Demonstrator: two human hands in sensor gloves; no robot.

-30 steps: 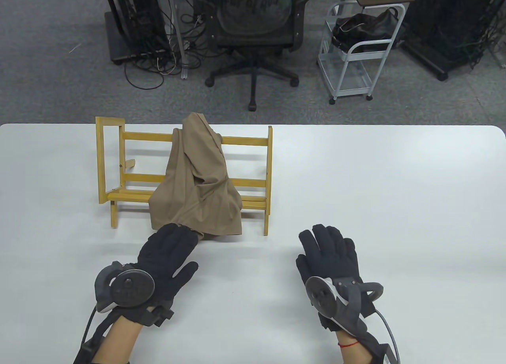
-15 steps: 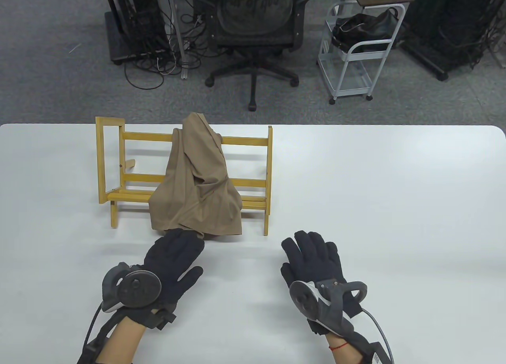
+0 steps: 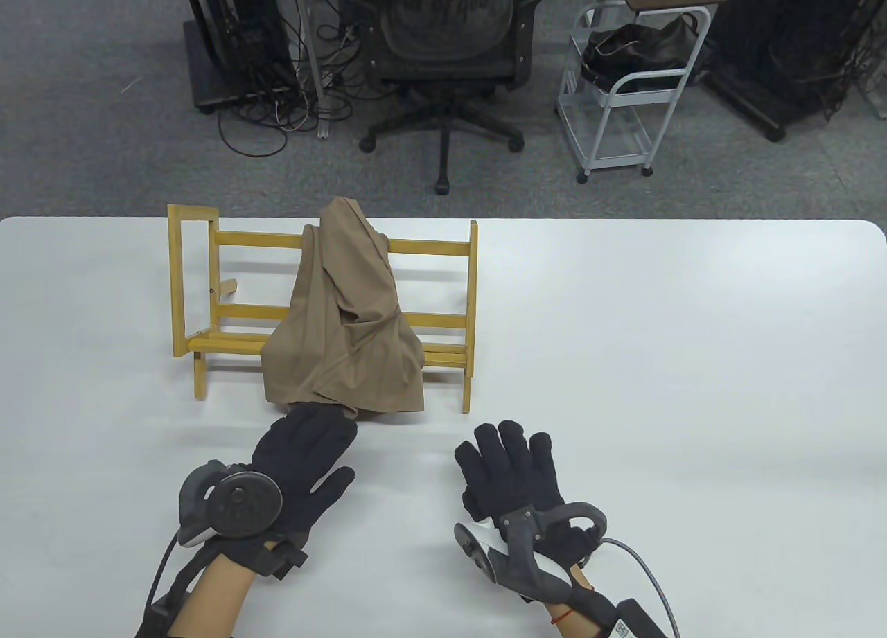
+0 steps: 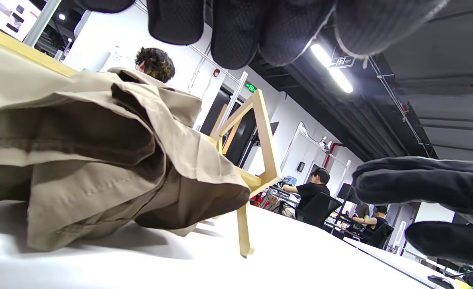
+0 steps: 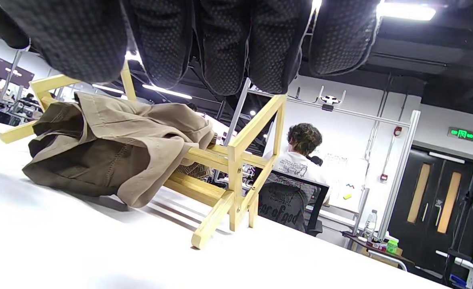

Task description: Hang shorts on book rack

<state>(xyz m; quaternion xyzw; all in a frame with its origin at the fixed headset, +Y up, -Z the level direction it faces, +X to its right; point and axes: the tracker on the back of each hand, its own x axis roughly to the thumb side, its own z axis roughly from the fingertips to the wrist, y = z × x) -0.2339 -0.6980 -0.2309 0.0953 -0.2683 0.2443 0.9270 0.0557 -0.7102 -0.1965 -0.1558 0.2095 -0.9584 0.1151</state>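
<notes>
Table view shows the left hand (image 3: 305,458) flat and spread on the table (image 3: 658,361), holding nothing, its fingertips just at the near hem of the shorts (image 3: 346,326); the right hand (image 3: 516,468) lies beside it, also spread and empty. Beyond the fingers, the shorts drape over the top rail of the book rack (image 3: 443,249) and down its front to the table. Judging by this, the hanging looks done, with only drawing the hands away left.

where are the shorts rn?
Table view, left half: the shorts hang over the wooden book rack, hem reaching the table just ahead of the left hand.
</notes>
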